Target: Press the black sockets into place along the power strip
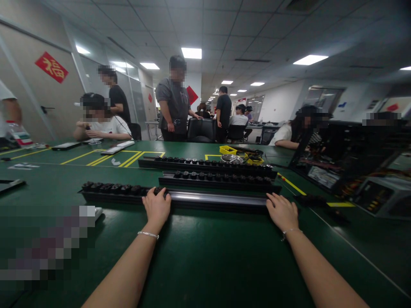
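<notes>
Directly in front of me a long black rail (pixel 212 199) lies crosswise on the green table. Several round black socket-like modules (pixel 117 188) line its left part, while the stretch between my hands shows a bare shiny channel. My left hand (pixel 157 207) grips the rail near its middle, fingers over the last dark module there. At the right end, my right hand (pixel 282 211) has its bent fingers closed over the rail. Beyond lie a second black rail (pixel 221 177) and a third rail (pixel 205 164), both fitted with rows of similar modules.
A yellow tray (pixel 227 149) and a round metal dish (pixel 231 159) stand behind the rails. An open computer case (pixel 330 158) and a metal box with wires (pixel 383 196) occupy the right. Yellow tape (pixel 131 159) marks the green table (pixel 218 256). Several people sit or stand beyond.
</notes>
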`<state>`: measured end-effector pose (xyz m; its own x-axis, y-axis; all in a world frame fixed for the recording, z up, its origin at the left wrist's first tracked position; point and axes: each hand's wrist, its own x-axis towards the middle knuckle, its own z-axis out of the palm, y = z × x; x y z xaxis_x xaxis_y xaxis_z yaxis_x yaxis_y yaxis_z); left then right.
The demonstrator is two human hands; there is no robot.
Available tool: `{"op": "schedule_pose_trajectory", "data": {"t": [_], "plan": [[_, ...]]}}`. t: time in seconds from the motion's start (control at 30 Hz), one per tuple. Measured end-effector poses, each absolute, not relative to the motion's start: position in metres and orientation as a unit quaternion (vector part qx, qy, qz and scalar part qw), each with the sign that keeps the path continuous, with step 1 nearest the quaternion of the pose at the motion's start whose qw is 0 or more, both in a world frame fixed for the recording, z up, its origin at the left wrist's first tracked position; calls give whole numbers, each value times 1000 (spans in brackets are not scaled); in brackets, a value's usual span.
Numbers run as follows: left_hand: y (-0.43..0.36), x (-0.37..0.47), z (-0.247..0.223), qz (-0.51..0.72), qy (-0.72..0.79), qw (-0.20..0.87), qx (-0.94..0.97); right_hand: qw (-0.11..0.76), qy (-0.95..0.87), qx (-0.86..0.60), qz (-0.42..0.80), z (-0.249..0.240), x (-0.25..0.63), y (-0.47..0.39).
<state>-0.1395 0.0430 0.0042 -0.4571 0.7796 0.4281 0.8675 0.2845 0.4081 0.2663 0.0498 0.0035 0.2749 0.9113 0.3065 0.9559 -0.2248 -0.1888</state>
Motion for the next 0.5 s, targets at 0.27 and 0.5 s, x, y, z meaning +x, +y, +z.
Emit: {"op": "schedule_pose_trajectory", "data": {"t": [0.27, 0.5], "plan": [[44, -141, 3, -314, -794, 73, -515, 169, -600, -779, -70, 3, 267, 49], [43, -140, 2, -314, -787, 91, -523, 174, -603, -774, -87, -1, 269, 51]]}}
